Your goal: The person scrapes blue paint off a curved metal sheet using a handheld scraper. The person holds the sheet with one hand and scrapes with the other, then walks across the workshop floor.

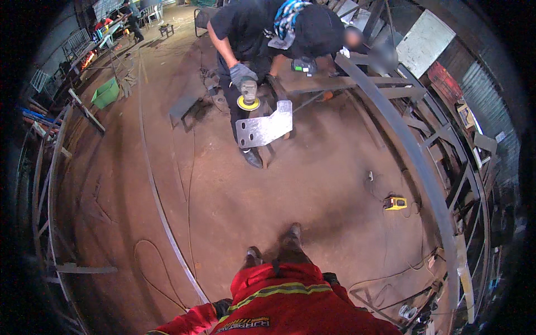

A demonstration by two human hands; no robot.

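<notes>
Hands of the wearer cannot be made out: only a red sleeve (187, 322) enters at the lower edge, its left hand hidden in a dark glove, grip untellable. Ahead, a co-worker's gloved hand (241, 74) grips an angle grinder (248, 96) over a shiny steel plate (263, 127). A yellow tool (395, 203) lies on the dirt floor (312, 184).

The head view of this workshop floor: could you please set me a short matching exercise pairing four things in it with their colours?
Things:
1. Bin by the left frames
2. Sanding disc under the co-worker's gloved hand
3. Cut metal plate
4. Jacket of the person wearing the camera

Colours:
A. Red with a yellow stripe
B. Green
C. Bare silver-grey
D. Yellow

Pairs: 1-B, 2-D, 3-C, 4-A
</notes>
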